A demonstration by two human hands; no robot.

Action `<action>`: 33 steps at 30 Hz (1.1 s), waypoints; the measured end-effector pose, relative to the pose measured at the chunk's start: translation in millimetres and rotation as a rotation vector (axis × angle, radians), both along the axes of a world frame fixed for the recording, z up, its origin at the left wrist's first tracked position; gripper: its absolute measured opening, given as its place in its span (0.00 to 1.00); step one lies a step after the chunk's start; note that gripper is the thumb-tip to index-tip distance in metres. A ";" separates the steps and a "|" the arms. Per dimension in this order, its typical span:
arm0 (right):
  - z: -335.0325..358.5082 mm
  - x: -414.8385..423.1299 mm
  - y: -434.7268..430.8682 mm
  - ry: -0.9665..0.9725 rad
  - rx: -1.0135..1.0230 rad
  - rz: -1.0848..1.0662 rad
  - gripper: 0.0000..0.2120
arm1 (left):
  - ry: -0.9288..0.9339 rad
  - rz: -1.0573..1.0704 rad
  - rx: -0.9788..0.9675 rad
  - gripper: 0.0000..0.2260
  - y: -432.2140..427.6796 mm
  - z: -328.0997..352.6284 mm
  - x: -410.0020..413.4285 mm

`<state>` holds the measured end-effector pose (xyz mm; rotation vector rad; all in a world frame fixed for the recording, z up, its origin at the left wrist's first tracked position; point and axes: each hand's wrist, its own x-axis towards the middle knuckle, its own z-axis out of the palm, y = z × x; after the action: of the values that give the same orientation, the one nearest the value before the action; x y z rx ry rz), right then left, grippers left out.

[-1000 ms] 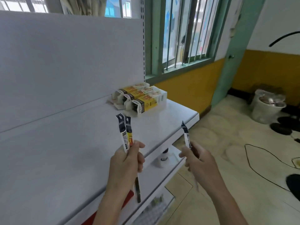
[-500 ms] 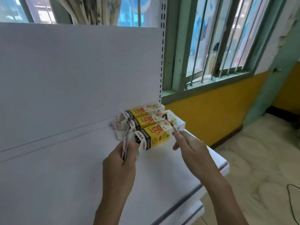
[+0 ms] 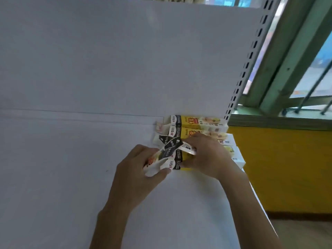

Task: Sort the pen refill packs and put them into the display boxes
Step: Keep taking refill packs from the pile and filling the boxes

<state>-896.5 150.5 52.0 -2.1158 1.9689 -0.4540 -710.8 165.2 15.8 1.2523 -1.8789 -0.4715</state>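
Note:
Three yellow, black and white display boxes lie side by side at the back right of the white shelf (image 3: 71, 177): the far box (image 3: 197, 121), the middle box (image 3: 190, 132) and the near box (image 3: 181, 159). My left hand (image 3: 138, 169) grips the refill packs (image 3: 167, 150), whose black-and-white header cards fan out over the open end of the near box. My right hand (image 3: 206, 155) lies over the near and middle boxes and pinches a refill pack (image 3: 188, 149) at the box mouth. Most of the near box is hidden under my hands.
A white back panel (image 3: 125, 60) rises behind the shelf, with a perforated upright (image 3: 240, 76) at its right end. Past the shelf's right edge are a green barred window (image 3: 296, 69), a yellow wall (image 3: 287, 168) and the floor below.
Both hands moved forward from mid-air in front of the shelf to the display boxes. The packs now sit at the mouth of the near box, and my view has closed in on the boxes.

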 end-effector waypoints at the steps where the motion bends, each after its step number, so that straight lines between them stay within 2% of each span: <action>1: 1.4 -1.5 1.1 -0.023 -0.004 0.033 0.20 | -0.008 -0.010 -0.020 0.18 2.6 -0.2 -2.2; 3: 5.4 -8.9 3.4 -0.137 -0.005 0.102 0.18 | 0.044 -0.054 -0.058 0.21 8.3 3.2 -7.2; 5: 14.5 -18.6 5.3 -0.325 0.019 0.127 0.20 | 0.082 -0.092 -0.125 0.21 12.9 13.3 -13.5; 8: 27.5 -32.9 10.3 -0.704 0.094 0.235 0.29 | 0.088 -0.095 -0.272 0.21 19.6 31.1 -24.3; 11: 29.7 -48.8 15.9 -1.097 0.124 0.387 0.30 | 0.049 -0.062 -0.401 0.22 21.2 43.5 -39.4; 14: 26.0 -64.4 21.3 -1.230 0.113 0.417 0.28 | -0.007 -0.085 -0.467 0.15 18.1 51.1 -56.2; 17: 23.9 -77.9 22.9 -1.306 0.005 0.413 0.27 | -0.082 -0.098 -0.502 0.12 16.6 58.3 -70.2; 19: 32.3 -86.5 22.7 -1.427 -0.193 0.303 0.26 | -0.125 -0.109 -0.516 0.11 17.4 62.9 -77.3; 20: 40.0 -89.9 24.1 -1.472 -0.332 0.247 0.21 | -0.136 -0.119 -0.520 0.11 17.8 64.7 -80.1; 21: 48.9 -92.4 26.4 -1.464 -0.468 0.196 0.16 | -0.145 -0.126 -0.527 0.11 17.8 65.7 -82.2; 22: 59.1 -93.6 29.6 -1.405 -0.597 0.142 0.16 | -0.152 -0.128 -0.536 0.11 18.1 66.1 -83.9; 25: 84.9 -89.4 43.4 -1.207 -0.832 0.067 0.24 | -0.150 -0.155 -0.554 0.11 19.4 64.8 -88.8; 27: 92.1 -82.4 51.7 -1.120 -0.838 0.123 0.23 | -0.151 -0.167 -0.576 0.12 21.2 64.7 -91.0; 28: 93.0 -79.0 54.3 -1.016 -0.823 0.166 0.23 | -0.155 -0.173 -0.588 0.12 22.4 65.1 -91.5; 31: 91.4 -72.0 56.9 -0.555 -0.700 0.281 0.21 | -0.168 -0.201 -0.616 0.09 25.7 66.9 -93.3; 33: 88.6 -70.7 53.7 -0.279 -0.530 0.238 0.21 | -0.170 -0.221 -0.625 0.09 28.4 67.2 -95.3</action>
<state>-967.2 204.2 140.6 -2.3724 1.5334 -1.2576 -806.1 193.6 83.0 0.6875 -2.0904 0.1222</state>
